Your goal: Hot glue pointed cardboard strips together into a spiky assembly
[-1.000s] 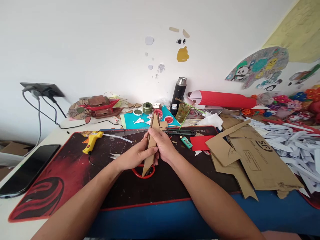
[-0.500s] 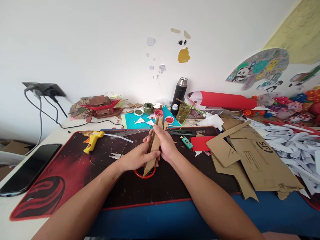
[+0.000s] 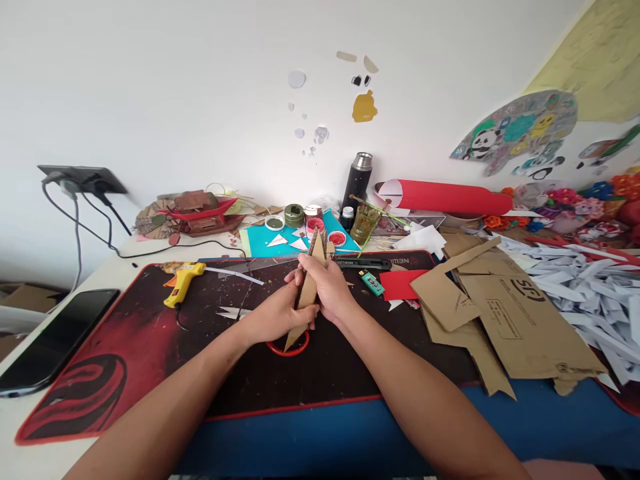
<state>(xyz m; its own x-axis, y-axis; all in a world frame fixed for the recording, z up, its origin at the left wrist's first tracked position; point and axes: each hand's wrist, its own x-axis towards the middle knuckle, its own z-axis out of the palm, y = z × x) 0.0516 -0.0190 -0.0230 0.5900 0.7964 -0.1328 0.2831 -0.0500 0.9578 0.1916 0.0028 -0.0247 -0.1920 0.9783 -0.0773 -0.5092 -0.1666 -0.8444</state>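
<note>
Between my two hands is a narrow cardboard piece point(image 3: 307, 293) with pointed ends, standing tilted above the mat. My left hand point(image 3: 280, 309) is closed on its lower part, the thumb lying across its face. My right hand point(image 3: 327, 285) grips its upper right side, with the thumb pointing up along it. Some fingers of both hands are hidden behind the cardboard. Under the lower tip lie scissors, whose red handle point(image 3: 289, 353) shows; their blades point(image 3: 234, 313) poke out left of my left wrist.
A yellow glue gun point(image 3: 184, 283) lies left on the dark mat point(image 3: 240, 393), near a phone point(image 3: 60, 340). Cardboard sheets point(image 3: 530, 327) and white paper strips point(image 3: 580, 287) cover the right side. Paint pots point(image 3: 295, 215), a glass with brushes point(image 3: 365, 225) and a black flask point(image 3: 358, 180) stand behind.
My hands have shifted slightly on the cardboard piece, and its upper end looks more pointed now. The whole view has moved a little. Both hands keep their hold.
</note>
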